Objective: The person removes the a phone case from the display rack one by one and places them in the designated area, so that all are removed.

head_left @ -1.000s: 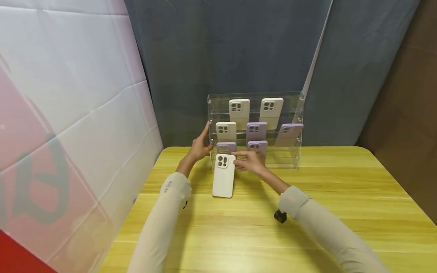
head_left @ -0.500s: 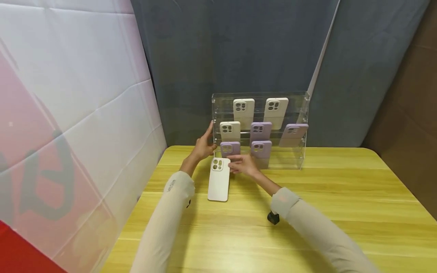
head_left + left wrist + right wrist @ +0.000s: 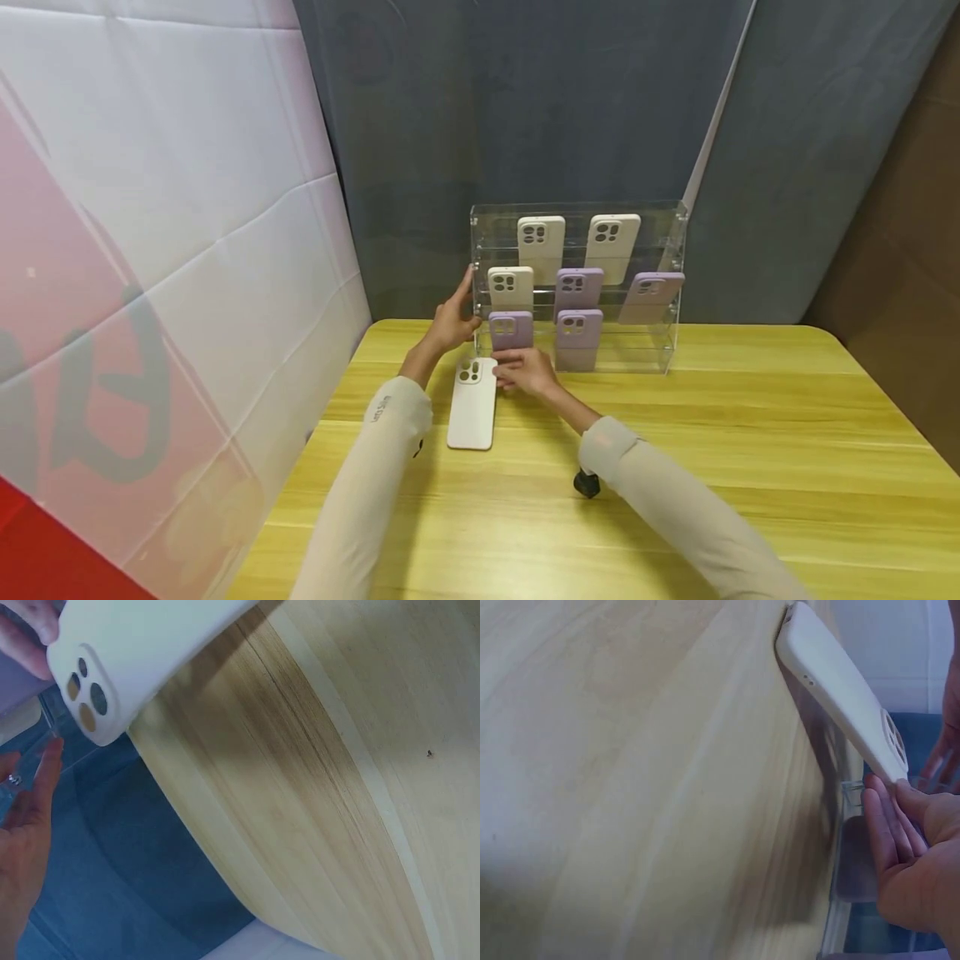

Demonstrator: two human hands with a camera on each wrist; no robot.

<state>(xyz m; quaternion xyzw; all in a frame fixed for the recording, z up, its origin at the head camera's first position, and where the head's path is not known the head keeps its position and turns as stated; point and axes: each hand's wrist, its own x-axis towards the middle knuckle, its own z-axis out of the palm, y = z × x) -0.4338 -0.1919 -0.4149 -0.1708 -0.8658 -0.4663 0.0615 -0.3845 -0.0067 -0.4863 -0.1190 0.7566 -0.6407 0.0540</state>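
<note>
My right hand pinches the camera end of a white phone case between thumb and fingers. In the right wrist view, the phone case leans at a slant, its far end down at the wooden table. My left hand grips the left side edge of a clear acrylic display stand; in the left wrist view the fingers of the left hand hold that clear edge. On the stand's tiers lean white phone cases and purple phone cases. The white case is just in front of the bottom tier.
The wooden table stretches out in front of the stand and to its right. A dark grey curtain hangs behind it, and a white printed cloth wall stands at the left. A small black device hangs at my right wrist.
My right hand has moved the white phone case left and lower, away from the stand's bottom tier. The left hand keeps its grip on the stand. The head view has shifted slightly.
</note>
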